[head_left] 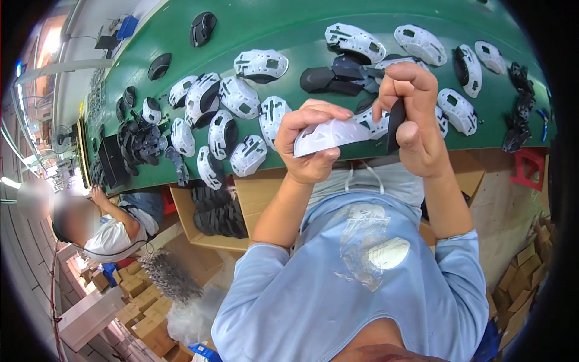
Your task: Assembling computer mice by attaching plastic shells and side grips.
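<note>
My left hand is closed around a white curved plastic shell, held above the near edge of the green table. Close by on the right, my right hand pinches a thin black curved plastic piece between thumb and fingers. The shell and the black piece are apart. Beyond my hands lie a dark multi-part plastic cover and a white shell with cut-outs.
Several white shells and black pieces spread over the table. Dark parts pile up at its left and right. Below stand a cardboard box of dark parts and a red stool. A person sits at left.
</note>
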`<state>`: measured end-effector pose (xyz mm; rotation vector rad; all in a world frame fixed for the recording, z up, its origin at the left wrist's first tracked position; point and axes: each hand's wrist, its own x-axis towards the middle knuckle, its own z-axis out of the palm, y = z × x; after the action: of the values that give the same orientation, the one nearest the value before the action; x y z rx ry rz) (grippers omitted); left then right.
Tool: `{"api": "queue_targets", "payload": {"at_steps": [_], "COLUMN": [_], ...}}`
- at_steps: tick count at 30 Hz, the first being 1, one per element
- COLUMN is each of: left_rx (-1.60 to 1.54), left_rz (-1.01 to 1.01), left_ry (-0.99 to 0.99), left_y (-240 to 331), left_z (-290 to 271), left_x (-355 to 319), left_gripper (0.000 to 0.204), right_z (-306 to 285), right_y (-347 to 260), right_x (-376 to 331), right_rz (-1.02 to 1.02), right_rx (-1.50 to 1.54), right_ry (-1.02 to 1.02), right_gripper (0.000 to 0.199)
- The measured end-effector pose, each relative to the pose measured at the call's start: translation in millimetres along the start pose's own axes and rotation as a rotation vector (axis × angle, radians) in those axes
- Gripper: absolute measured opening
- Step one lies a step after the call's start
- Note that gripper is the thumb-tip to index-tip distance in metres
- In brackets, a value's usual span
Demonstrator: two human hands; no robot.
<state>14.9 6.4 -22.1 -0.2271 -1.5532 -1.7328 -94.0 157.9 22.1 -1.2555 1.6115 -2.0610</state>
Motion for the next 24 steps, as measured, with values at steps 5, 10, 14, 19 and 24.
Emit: {"api": "queue_targets", "payload": {"at_steps": [5, 10, 14, 19, 24], "left_rx": [0.322, 0.264, -0.066, 0.026, -0.037], "left_rz": [0.302, 0.185, -0.061, -0.015, -0.048], "left_ry": [-0.171, -0.136, 0.015, 0.098, 0.047], "left_y": [6.1, 10.1, 9.6, 8.0, 5.9], "left_z": [-9.3, -12.7, -1.1, -4.8, -10.7], "left_x": [13.8, 5.2, -13.8, -13.2, -14.5], "left_gripper": [0.054, 0.05, 0.048, 0.048, 0.047], "right_z": [18.8, 6.5, 8.9, 14.7, 8.5], "right_y": [-11.4, -5.5, 0.7, 0.1, 0.0], "right_x": [4.2, -0.3, -8.1, -11.9, -14.1], "right_rz": [0.127, -0.071, -0.126, -0.172, -0.051], "right_rx": [-0.205, -0.363, -0.328, -0.338, -0.24], "right_ry": [-0.041, -0.292, -0.265, -0.213, -0.262], "right_gripper": [0.071, 0.065, 0.053, 0.049, 0.05]}}
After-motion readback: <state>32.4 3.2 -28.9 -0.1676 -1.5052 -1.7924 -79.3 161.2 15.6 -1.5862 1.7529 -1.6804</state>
